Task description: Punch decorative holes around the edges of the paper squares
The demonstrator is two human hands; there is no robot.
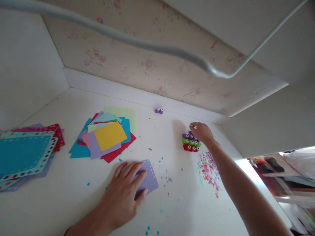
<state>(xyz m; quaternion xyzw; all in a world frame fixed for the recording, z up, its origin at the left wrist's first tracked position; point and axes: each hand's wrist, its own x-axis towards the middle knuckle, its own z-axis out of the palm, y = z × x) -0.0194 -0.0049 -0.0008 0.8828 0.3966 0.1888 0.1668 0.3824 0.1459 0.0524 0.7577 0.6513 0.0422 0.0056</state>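
Note:
My left hand (125, 193) lies on a small lilac paper sheet (149, 179), fingers stretched out and pressing it to the white table. A row of small punched holes runs along the sheet's far edge. To the right, my right hand (201, 131) is at the back of a cluster of small craft punches (191, 143) in purple, green and red, each with a white, eye-like spot. Its fingers are curled together; what they hold, if anything, is hidden. Two more purple punches (158, 110) stand side by side by the back wall.
Loose coloured paper sheets (110, 135) lie in a pile left of centre. At the far left is a stack of hole-edged sheets (27, 155). Confetti (208, 168) is heaped beside my right forearm, with scattered bits elsewhere. A pale cable (147, 47) crosses overhead.

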